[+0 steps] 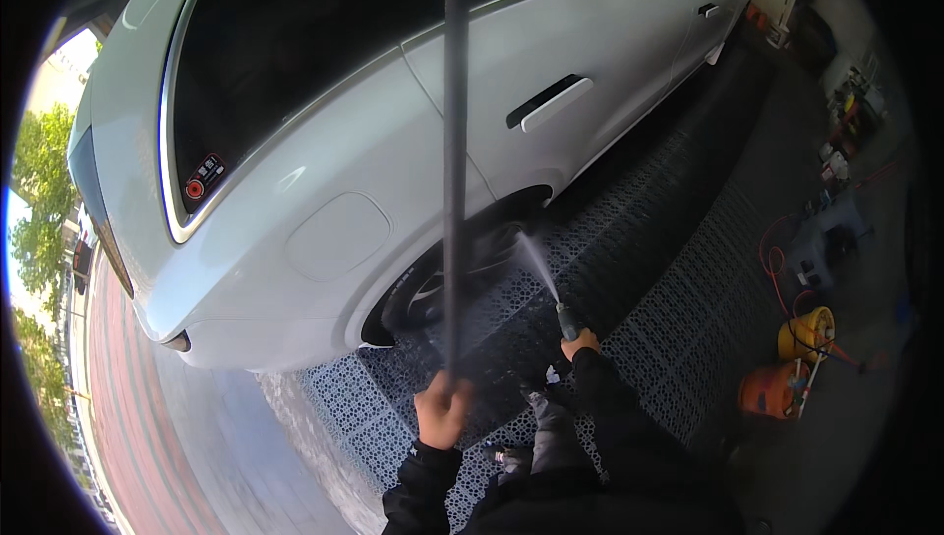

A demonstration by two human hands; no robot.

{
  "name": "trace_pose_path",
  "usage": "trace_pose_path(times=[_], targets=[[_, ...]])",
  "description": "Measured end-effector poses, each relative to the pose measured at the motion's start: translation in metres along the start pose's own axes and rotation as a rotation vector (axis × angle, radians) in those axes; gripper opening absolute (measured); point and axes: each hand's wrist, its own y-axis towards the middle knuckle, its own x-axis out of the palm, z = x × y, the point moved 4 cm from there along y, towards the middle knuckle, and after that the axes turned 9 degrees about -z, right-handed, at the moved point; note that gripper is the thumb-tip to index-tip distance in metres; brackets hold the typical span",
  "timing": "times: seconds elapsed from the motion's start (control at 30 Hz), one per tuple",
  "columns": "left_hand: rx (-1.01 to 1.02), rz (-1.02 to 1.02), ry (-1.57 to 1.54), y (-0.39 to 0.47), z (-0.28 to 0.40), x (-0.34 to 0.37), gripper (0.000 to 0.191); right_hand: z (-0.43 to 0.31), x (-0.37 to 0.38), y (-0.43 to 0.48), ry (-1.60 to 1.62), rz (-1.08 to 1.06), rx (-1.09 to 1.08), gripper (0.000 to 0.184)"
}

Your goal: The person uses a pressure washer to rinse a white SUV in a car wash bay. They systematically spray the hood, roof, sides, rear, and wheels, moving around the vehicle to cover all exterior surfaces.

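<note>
Before me stands a white car (332,166), its side towards me. My right hand (580,344) grips a dark spray gun (568,319); a jet of water (540,263) runs from its nozzle to the rear wheel (420,297), and spray hangs around the wheel arch. My left hand (444,409) is closed around the lower part of a dark hose (455,166), which rises straight up across the view in front of the car's side and hides part of the wheel. A fuel flap (339,236) sits shut above the wheel.
Perforated plastic floor tiles (689,321) lie under my feet and beside the car. On the right stand a yellow bucket (805,334), an orange bucket (771,391) and a grey machine (830,240) with a thin red hose (773,262). Bottles (837,166) line the wall. Paving lies outside, left.
</note>
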Motion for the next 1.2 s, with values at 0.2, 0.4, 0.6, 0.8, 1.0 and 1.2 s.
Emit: trace_pose_path(times=[0.2, 0.4, 0.6, 0.8, 1.0, 1.2], targets=[[-0.001, -0.023, -0.091, 0.016, -0.008, 0.02, 0.02, 0.043, 0.027, -0.013, -0.11, -0.22, 0.009, 0.052], [0.003, 0.005, -0.18, 0.025, -0.015, 0.031, 0.021, 0.065, 0.069, -0.065, -0.036, -0.571, -0.154, 0.06], [0.008, 0.05, -0.114, 0.028, -0.021, 0.036, 0.021, 0.059, 0.02, -0.046, 0.205, -0.208, -0.176, 0.052], [0.01, 0.06, -0.105, 0.034, -0.029, 0.044, 0.025, 0.085, 0.003, -0.019, 0.415, -0.257, 0.049, 0.044], [0.037, 0.09, -0.109, 0.042, -0.037, 0.062, 0.027, 0.062, 0.024, -0.068, 0.207, -0.72, -0.09, 0.03], [-0.009, 0.096, -0.163, 0.049, -0.033, 0.067, 0.028, 0.007, -0.034, -0.108, 0.195, -0.323, -0.569, 0.037]])
